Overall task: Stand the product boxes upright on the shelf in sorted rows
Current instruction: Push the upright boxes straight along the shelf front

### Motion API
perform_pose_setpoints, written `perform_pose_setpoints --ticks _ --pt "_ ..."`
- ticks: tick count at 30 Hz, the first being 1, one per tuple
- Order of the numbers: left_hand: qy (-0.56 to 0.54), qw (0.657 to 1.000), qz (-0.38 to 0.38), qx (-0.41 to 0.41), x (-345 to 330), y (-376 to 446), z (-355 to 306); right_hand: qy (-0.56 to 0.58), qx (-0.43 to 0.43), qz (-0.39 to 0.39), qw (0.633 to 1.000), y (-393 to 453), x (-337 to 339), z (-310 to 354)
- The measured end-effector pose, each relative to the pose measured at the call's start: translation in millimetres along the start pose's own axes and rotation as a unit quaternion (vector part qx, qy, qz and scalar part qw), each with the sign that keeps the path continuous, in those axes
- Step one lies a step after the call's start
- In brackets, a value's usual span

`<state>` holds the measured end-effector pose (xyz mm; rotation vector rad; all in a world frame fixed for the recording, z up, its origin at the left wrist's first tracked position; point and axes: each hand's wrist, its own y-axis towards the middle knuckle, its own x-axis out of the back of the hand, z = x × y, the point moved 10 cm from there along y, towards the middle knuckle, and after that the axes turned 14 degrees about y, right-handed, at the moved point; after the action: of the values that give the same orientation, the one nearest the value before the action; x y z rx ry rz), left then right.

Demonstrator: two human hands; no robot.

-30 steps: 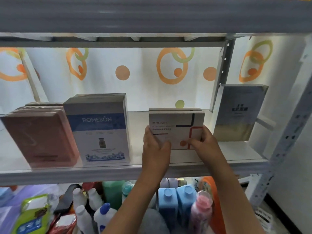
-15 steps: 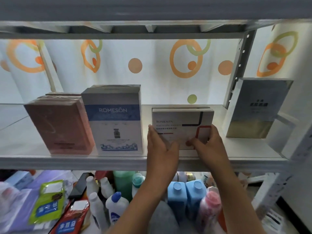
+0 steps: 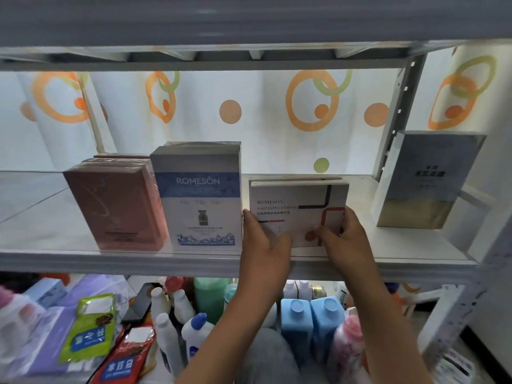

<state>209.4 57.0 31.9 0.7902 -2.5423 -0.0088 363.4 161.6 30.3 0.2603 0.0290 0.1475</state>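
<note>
A white Romeson box with red and black lines (image 3: pixel 293 206) stands upright at the front of the shelf (image 3: pixel 50 223), with another like it right behind. My left hand (image 3: pixel 263 242) grips its left edge and my right hand (image 3: pixel 343 236) grips its lower right corner. Left of it stands a blue-and-white Romeson box (image 3: pixel 202 195), touching or nearly touching my left hand. Further left is a row of pink boxes (image 3: pixel 119 206). A grey-and-gold box (image 3: pixel 426 181) leans upright at the shelf's right end.
A grey shelf board (image 3: pixel 249 20) hangs close overhead. The upright post (image 3: pixel 399 112) stands at the back right. Below the shelf are several bottles (image 3: pixel 310 322) and packets (image 3: pixel 88 331). A patterned curtain (image 3: pixel 249 112) closes the back.
Both hands stay on the white box, which has barely shifted on the shelf. The view has panned so the shelf contents appear further right and lower.
</note>
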Motion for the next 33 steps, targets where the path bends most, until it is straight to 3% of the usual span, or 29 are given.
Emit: perform_pose_setpoints --ticks 7,14,27,33 --pt "0.062 0.996 0.006 -0.066 -4 -32 -11 -0.001 0.011 -0.012 1.0 0 1 0" --pt "0.099 0.993 0.007 -0.067 -8 -32 -4 -0.018 0.023 -0.018 0.999 -5 -1 2" --pt "0.163 0.975 0.017 -0.151 -26 -36 -26 -0.019 -0.002 -0.006 1.0 -4 2 -3" --pt "0.151 0.966 0.014 -0.21 -53 -37 -62 0.038 0.009 -0.085 0.996 -9 51 7"
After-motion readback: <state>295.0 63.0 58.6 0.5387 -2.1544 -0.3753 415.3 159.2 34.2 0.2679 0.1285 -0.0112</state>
